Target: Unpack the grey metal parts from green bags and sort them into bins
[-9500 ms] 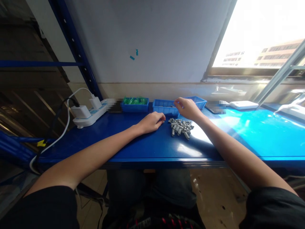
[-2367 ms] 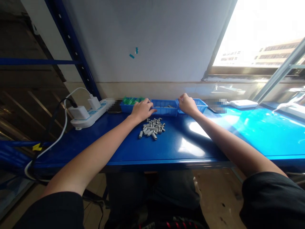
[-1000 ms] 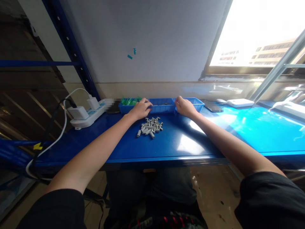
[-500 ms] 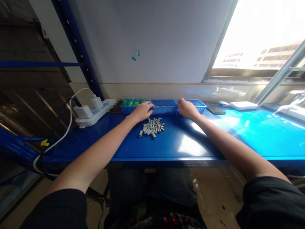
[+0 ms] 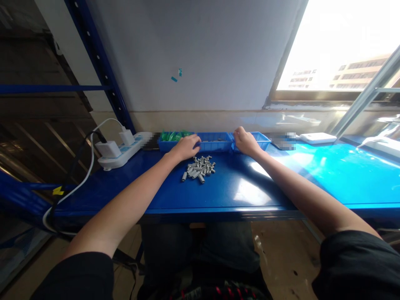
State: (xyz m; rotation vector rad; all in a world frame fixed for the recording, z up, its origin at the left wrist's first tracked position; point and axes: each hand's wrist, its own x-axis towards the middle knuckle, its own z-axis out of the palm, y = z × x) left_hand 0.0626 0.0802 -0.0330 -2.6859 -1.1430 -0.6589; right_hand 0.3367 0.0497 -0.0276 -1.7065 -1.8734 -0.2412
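My left hand [image 5: 188, 147] rests by the front edge where the green-filled blue bin [image 5: 167, 144] meets the middle blue bin [image 5: 215, 146]. Its fingers are curved, with a gap between thumb and fingertips and nothing visible in them. My right hand [image 5: 245, 141] is closed at the left side of the right-hand blue bin [image 5: 264, 143], its fingertips hidden, so what they grip cannot be made out. A few small pieces lie inside the middle bin. In front of the bins, between my forearms, lies a loose pile of small grey metal cylindrical parts [image 5: 200, 167].
A white power strip [image 5: 126, 152] with plugs and cables stands at the left of the blue table [image 5: 193, 198]. Behind the bins rises the wall [image 5: 218, 54]. A phone-like dark object [image 5: 281, 142] and a flat white box [image 5: 318, 138] lie to the right.
The view has shifted slightly. My left hand has drawn back a little from the middle bin's edge; my right hand stays closed at the right-hand bin. The metal pile is unchanged.
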